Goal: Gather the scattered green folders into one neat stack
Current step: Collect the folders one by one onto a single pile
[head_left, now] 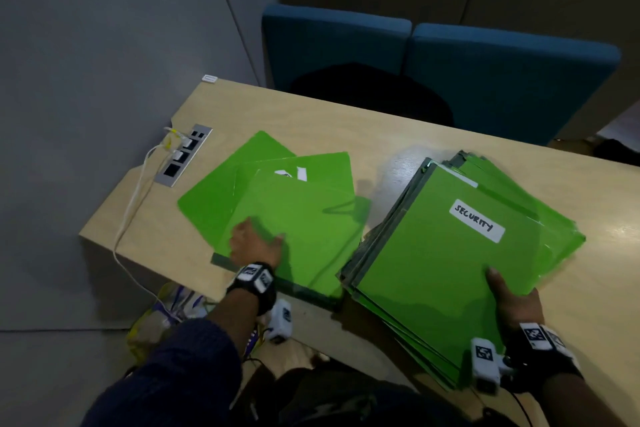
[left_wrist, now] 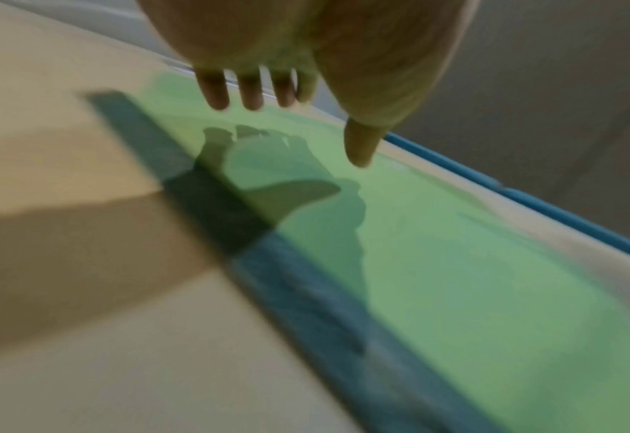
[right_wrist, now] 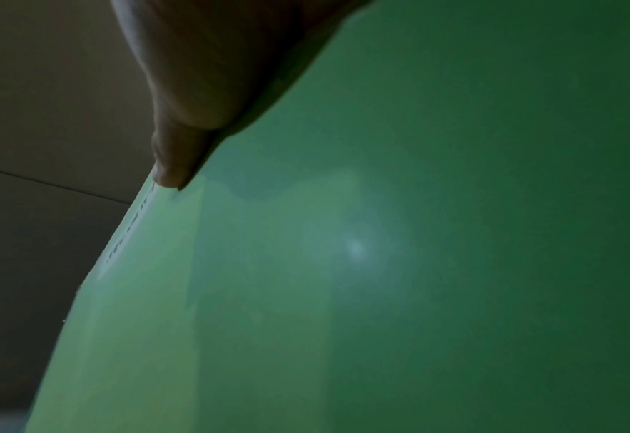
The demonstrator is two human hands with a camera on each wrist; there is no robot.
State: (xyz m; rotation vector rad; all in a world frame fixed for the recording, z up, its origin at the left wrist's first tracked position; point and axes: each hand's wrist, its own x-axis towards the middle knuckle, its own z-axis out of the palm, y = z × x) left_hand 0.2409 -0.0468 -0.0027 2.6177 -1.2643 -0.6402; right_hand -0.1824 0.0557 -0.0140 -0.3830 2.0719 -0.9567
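Loose green folders (head_left: 304, 229) lie overlapped on the left of the wooden table (head_left: 346, 121); the top one has a dark spine along its near edge. My left hand (head_left: 254, 243) is over that top folder near the spine. In the left wrist view my left hand (left_wrist: 306, 129) has straight fingers (left_wrist: 250, 93) just above the folder (left_wrist: 454, 278), casting a shadow. On the right, a thick stack of green folders (head_left: 450, 253) with a white "SECURITY" label (head_left: 477, 220) overhangs the table's near edge. My right hand (head_left: 509, 295) grips its near corner, thumb (right_wrist: 180, 164) on the top cover (right_wrist: 380, 263); the fingers underneath are hidden.
A metal socket panel (head_left: 183, 156) with white cables (head_left: 131, 211) sits at the table's left end. Two blue chairs (head_left: 485, 73) stand behind the table, with something black (head_left: 374, 94) on the seat. A plastic bag (head_left: 156, 319) lies on the floor at the left.
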